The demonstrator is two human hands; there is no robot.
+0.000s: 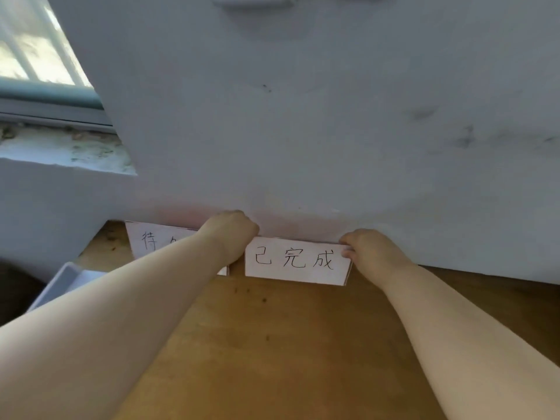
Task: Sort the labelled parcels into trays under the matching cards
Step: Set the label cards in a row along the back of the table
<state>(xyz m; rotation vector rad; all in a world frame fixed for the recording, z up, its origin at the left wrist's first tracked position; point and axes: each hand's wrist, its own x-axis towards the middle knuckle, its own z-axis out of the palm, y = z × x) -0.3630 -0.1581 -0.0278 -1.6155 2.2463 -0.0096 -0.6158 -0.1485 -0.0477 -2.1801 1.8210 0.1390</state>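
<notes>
1. Our hands are apart at the far edge of the table (288, 344), against the wall (303, 131), one at each end of the card reading 已完成 (297, 262).
2. Our right hand (369, 250) pinches its top right corner. Our left hand (230, 228) is curled at the top left corner, and we cannot tell whether it grips.
3. The card's long axis runs left to right along that far edge.
4. A second card (148, 241) sits just beside it to the left, partly behind our left forearm.
5. A tray (65, 283) lies at the table's left edge, nearer our left hand. We see no parcels.

Right hand (368, 250) pinches the 已完成 card (297, 260); left hand (230, 228) curls at its other corner.
</notes>
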